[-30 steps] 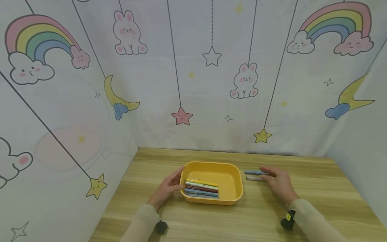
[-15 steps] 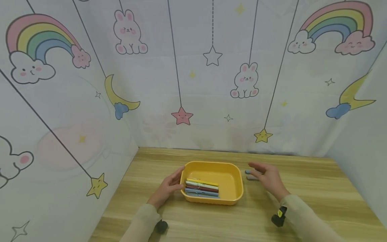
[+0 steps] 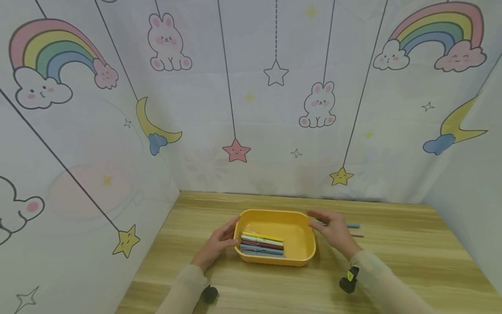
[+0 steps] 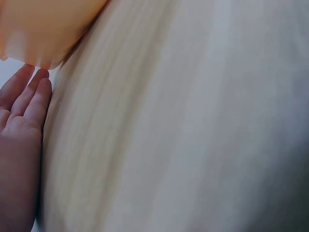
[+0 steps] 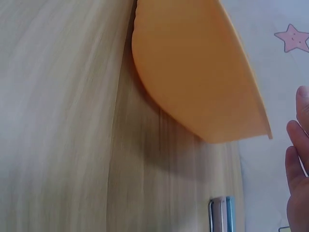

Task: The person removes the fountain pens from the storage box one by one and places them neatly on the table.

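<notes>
A yellow plastic tray (image 3: 296,263) sits on the table, with several clipped pens (image 3: 262,245) lying side by side in its left half: yellow, pale, dark red and blue. My left hand (image 3: 216,245) rests against the tray's left end; in the left wrist view its fairly straight fingers (image 4: 37,99) reach the tray wall. At the tray's right rim hovers my right hand (image 3: 332,230), holding nothing, its fingers (image 5: 293,169) extended in the right wrist view. Beneath it lie a blue pen (image 3: 354,226) and a pinkish-grey pen (image 3: 357,234), both partly hidden by the hand.
The wood-grain table (image 3: 270,288) meets a white curtain (image 3: 266,179) printed with bunnies, stars and rainbows at the back, and similar cloth hangs on both sides. Dark wrist devices (image 3: 348,281) are worn below the sleeves.
My right hand has moved left, from over the two loose pens to the tray's right rim, uncovering the pens' right ends. The left hand, tray and pens have stayed put.
</notes>
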`<state>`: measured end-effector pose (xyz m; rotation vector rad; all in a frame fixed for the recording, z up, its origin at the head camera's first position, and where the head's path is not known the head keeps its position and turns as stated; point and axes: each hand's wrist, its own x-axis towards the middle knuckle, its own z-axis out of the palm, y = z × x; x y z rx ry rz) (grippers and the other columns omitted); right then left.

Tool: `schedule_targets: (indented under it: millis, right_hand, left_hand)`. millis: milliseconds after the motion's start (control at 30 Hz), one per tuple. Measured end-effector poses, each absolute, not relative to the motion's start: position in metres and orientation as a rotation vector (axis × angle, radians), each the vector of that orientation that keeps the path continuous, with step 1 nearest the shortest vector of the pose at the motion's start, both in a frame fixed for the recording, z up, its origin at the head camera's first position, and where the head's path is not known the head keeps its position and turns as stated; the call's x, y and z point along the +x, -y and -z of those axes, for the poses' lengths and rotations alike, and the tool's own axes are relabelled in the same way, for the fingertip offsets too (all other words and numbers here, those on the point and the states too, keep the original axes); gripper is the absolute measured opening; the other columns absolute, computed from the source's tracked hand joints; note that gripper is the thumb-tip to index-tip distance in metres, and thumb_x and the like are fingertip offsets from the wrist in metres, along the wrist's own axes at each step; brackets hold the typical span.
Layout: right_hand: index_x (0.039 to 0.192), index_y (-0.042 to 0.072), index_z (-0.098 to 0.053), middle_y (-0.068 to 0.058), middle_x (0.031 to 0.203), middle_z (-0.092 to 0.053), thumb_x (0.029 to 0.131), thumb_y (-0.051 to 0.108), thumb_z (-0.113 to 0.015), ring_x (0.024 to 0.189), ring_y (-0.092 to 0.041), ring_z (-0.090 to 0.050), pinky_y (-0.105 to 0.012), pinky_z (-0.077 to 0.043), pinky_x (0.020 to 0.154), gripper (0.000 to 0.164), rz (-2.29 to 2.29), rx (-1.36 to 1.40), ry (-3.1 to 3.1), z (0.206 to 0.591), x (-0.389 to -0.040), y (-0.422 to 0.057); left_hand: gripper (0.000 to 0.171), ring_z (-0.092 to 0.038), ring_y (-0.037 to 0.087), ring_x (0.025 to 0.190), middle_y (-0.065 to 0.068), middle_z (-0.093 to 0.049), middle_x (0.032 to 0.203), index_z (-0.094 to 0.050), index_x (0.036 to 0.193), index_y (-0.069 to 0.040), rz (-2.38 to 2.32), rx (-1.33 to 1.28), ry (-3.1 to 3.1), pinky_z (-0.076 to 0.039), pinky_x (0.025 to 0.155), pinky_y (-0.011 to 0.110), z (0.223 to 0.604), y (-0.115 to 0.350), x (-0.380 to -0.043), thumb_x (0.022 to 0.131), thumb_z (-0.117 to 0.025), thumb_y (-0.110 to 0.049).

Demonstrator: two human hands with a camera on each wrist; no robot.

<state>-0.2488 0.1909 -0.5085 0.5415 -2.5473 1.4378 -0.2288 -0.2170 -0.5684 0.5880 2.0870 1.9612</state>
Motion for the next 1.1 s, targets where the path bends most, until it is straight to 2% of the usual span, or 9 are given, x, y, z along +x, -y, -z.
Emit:
schedule_targets:
  millis: [233, 467, 733, 1100]
  right_hand:
    - [0.133, 0.003, -0.072, -0.013, 0.13, -0.073, 0.095, 0.003, -0.076, 0.123, -0.037, -0.068, -0.046, -0.057, 0.1, 0.038, -1.513, 0.523, 2.568, 0.503, -0.248, -0.172]
    - [0.134, 0.0, -0.07, -0.015, 0.132, -0.072, 0.094, 0.0, -0.076, 0.124, -0.036, -0.068, -0.05, -0.054, 0.103, 0.04, -1.587, 0.611, 2.558, 0.501, -0.248, -0.16]
    - [0.137, 0.004, -0.069, -0.013, 0.136, -0.071, 0.095, 0.005, -0.077, 0.128, -0.034, -0.066, -0.052, -0.051, 0.108, 0.043, -1.628, 0.66, 2.609, 0.498, -0.249, -0.146]
    - [0.139, -0.002, -0.066, -0.016, 0.137, -0.069, 0.096, 0.005, -0.075, 0.129, -0.037, -0.064, -0.051, -0.052, 0.106, 0.045, -1.647, 0.73, 2.627, 0.498, -0.253, -0.13]
  left_hand:
    - [0.074, -0.03, 0.04, 0.156, 0.017, -0.027, 0.171, -0.028, 0.167, -0.011, -1.953, 0.582, -2.092, -0.035, 0.116, 0.018, 0.571, 0.217, -0.228, 0.103, -0.064, -0.005]
    - [0.073, -0.031, 0.04, 0.155, 0.019, -0.03, 0.17, -0.028, 0.167, -0.011, -1.928, 0.595, -2.135, -0.036, 0.115, 0.018, 0.572, 0.217, -0.228, 0.104, -0.063, -0.008]
    - [0.073, -0.03, 0.04, 0.155, 0.019, -0.029, 0.17, -0.028, 0.167, -0.011, -1.954, 0.604, -2.104, -0.036, 0.114, 0.015, 0.57, 0.217, -0.228, 0.103, -0.063, -0.004]
    - [0.074, -0.031, 0.04, 0.155, 0.019, -0.029, 0.17, -0.028, 0.167, -0.011, -1.95, 0.604, -2.109, -0.037, 0.113, 0.015, 0.567, 0.217, -0.228, 0.103, -0.064, -0.006]
